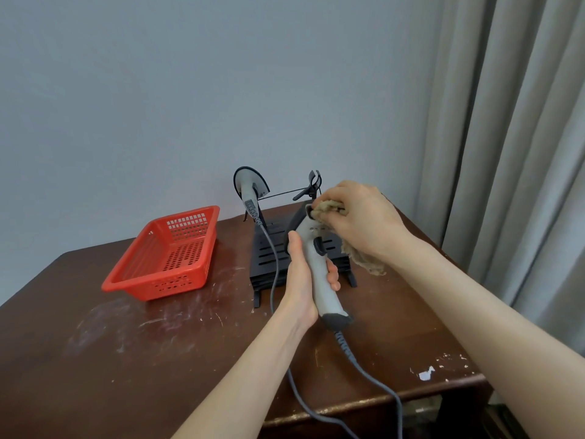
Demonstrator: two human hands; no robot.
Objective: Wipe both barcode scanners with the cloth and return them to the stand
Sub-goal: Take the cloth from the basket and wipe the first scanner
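Grips both full: left hand wraps the handle of the held scanner; right hand presses the bunched cloth on its head.
Left to right: red basket, other scanner docked on stand, wipe in hand above tabletop. Next, by my reckoning: seat held scanner in free clip, cord clear.

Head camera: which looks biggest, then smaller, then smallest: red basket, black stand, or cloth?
Largest: red basket.
Next: black stand, partly hidden behind the scanner.
Smallest: cloth, bunched in the right hand.
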